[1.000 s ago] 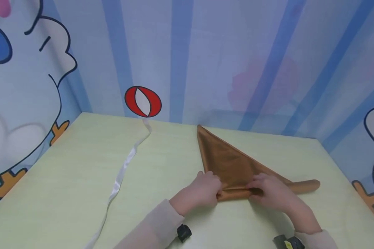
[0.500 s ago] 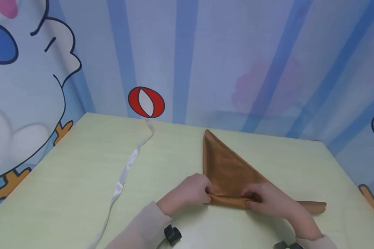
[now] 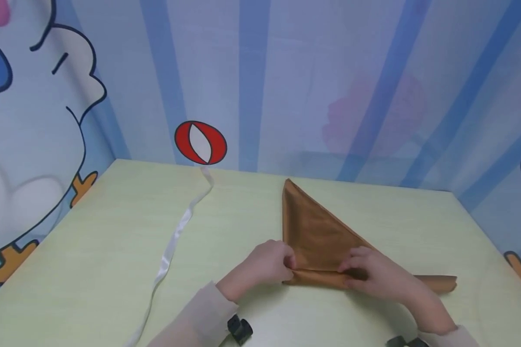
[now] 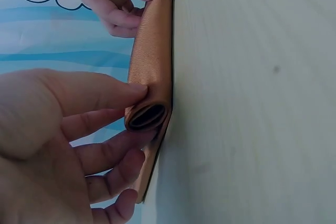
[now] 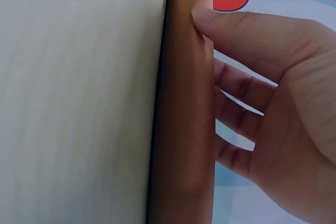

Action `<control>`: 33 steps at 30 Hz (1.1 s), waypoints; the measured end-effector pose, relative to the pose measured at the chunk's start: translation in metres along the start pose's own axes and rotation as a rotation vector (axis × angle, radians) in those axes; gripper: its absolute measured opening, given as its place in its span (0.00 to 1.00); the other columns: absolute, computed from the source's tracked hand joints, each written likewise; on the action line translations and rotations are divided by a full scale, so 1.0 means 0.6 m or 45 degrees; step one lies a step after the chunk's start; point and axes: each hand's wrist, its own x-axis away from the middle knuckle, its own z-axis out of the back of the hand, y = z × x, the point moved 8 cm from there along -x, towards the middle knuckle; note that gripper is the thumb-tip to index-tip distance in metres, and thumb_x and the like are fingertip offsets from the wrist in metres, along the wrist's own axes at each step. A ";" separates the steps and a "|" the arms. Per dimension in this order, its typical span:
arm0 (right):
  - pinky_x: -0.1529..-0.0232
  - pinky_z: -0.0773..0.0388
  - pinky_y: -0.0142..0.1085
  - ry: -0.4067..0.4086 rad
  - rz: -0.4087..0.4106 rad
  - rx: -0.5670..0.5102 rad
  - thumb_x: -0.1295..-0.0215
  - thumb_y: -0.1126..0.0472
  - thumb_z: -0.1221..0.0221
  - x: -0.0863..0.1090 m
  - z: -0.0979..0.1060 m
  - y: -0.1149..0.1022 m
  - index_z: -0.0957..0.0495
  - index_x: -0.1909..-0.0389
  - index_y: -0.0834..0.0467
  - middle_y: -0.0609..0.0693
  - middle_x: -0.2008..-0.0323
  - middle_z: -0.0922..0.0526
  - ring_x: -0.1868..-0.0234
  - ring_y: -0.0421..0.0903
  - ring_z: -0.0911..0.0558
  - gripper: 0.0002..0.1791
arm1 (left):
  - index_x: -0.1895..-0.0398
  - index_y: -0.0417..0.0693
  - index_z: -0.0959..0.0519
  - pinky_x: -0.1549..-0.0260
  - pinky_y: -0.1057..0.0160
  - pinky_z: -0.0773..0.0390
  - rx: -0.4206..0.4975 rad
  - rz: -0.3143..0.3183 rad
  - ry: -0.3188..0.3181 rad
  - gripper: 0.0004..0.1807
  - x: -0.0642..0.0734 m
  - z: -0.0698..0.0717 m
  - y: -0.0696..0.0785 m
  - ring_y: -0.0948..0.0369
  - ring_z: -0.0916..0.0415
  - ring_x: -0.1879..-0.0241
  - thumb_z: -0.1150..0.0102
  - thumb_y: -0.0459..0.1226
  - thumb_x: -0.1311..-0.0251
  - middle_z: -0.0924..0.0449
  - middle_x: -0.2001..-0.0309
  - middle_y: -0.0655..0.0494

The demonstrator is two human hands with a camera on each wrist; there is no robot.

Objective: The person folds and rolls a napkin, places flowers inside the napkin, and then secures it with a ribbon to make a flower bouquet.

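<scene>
A brown satin-like cloth [image 3: 319,231] lies on the table, its flat part a triangle pointing toward the wall. Its near edge is rolled into a flattened tube, whose layered open end [image 4: 147,116] shows in the left wrist view. My left hand [image 3: 267,262] pinches the roll at that end, thumb on the outside and fingers behind. Farther right along the same roll, my right hand [image 3: 382,274] holds it between thumb and fingers. The thumb [image 5: 207,22] presses a dent into the cloth in the right wrist view. Past the right wrist, the roll's tail [image 3: 438,283] sticks out.
A white ribbon [image 3: 169,250] runs down the pale table [image 3: 91,231] left of my left hand. Behind stands a blue striped backdrop [image 3: 304,86] with a red-and-white oval [image 3: 200,142]. Cartoon figures cover the side panels.
The rolled edge has come nearer to me, and my left hand has shifted left to the roll's end. The right hand still grips the roll. Little differs over the last half second.
</scene>
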 end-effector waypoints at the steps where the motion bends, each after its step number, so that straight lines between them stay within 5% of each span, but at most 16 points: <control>1: 0.57 0.25 0.40 -0.008 -0.013 0.017 0.47 0.57 0.30 0.000 0.000 0.000 0.16 0.60 0.53 0.39 0.63 0.23 0.59 0.41 0.24 0.13 | 0.83 0.51 0.22 0.76 0.69 0.36 -0.032 -0.021 0.002 0.08 0.001 0.001 0.003 0.68 0.37 0.77 0.36 0.31 0.52 0.28 0.80 0.65; 8: 0.62 0.27 0.37 -0.028 -0.032 0.047 0.50 0.57 0.29 0.000 -0.001 -0.006 0.15 0.59 0.58 0.39 0.66 0.26 0.64 0.37 0.29 0.16 | 0.96 0.55 0.44 0.80 0.66 0.51 -0.289 -0.177 0.049 0.26 0.010 0.010 0.026 0.66 0.52 0.82 0.38 0.35 0.51 0.53 0.88 0.66; 14: 0.63 0.25 0.37 -0.043 -0.012 0.011 0.45 0.59 0.32 0.000 -0.002 -0.006 0.15 0.58 0.58 0.42 0.64 0.20 0.63 0.39 0.24 0.13 | 0.96 0.54 0.43 0.77 0.65 0.46 -0.406 -0.156 0.019 0.23 0.013 0.004 0.025 0.64 0.46 0.77 0.36 0.36 0.62 0.47 0.83 0.64; 22: 0.58 0.23 0.40 -0.097 -0.107 -0.056 0.41 0.59 0.35 -0.002 -0.006 0.003 0.16 0.57 0.54 0.43 0.60 0.16 0.59 0.41 0.19 0.11 | 0.94 0.54 0.42 0.76 0.65 0.46 -0.350 -0.126 -0.003 0.22 0.011 0.003 0.020 0.64 0.48 0.78 0.41 0.33 0.54 0.49 0.85 0.63; 28: 0.62 0.23 0.34 -0.121 -0.186 -0.216 0.38 0.59 0.37 -0.002 -0.006 0.005 0.19 0.58 0.54 0.42 0.62 0.16 0.62 0.34 0.20 0.08 | 0.76 0.51 0.25 0.65 0.61 0.35 -0.279 -0.072 -0.019 0.05 0.008 0.004 0.012 0.65 0.35 0.74 0.41 0.32 0.50 0.28 0.77 0.64; 30: 0.64 0.23 0.33 -0.121 -0.190 -0.247 0.37 0.59 0.37 -0.001 -0.006 0.004 0.20 0.59 0.54 0.40 0.64 0.17 0.64 0.33 0.21 0.08 | 0.68 0.50 0.23 0.61 0.59 0.33 -0.253 -0.053 -0.024 0.06 0.007 0.004 0.010 0.64 0.31 0.72 0.40 0.32 0.51 0.23 0.73 0.62; 33: 0.66 0.24 0.32 -0.120 -0.190 -0.264 0.37 0.59 0.38 0.000 -0.007 0.004 0.22 0.60 0.53 0.37 0.67 0.18 0.66 0.31 0.22 0.06 | 0.70 0.52 0.26 0.62 0.59 0.33 -0.229 -0.047 -0.030 0.07 0.006 0.005 0.011 0.64 0.33 0.74 0.41 0.31 0.50 0.27 0.76 0.63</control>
